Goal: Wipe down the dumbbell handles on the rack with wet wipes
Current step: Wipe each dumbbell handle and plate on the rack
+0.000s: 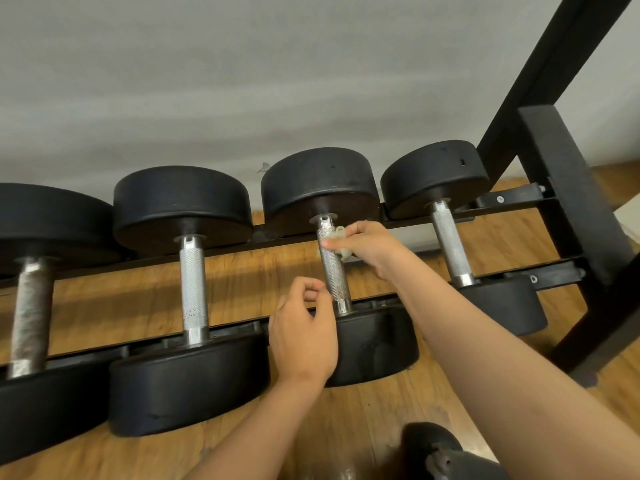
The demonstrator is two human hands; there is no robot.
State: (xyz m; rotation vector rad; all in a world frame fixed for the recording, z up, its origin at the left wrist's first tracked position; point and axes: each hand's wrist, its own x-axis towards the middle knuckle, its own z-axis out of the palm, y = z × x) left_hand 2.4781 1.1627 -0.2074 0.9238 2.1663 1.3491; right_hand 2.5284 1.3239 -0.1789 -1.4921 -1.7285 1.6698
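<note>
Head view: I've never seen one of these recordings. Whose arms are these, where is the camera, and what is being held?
There is no machine here. A person wears the camera on their head, so you look down along their own two arms. Four dumbbells lie across a black rack above a wooden floor. The right hand pinches a crumpled wet wipe against the upper end of the third dumbbell's metal handle. The left hand is by that handle's lower end, fingers loosely curled, holding nothing visible.
</note>
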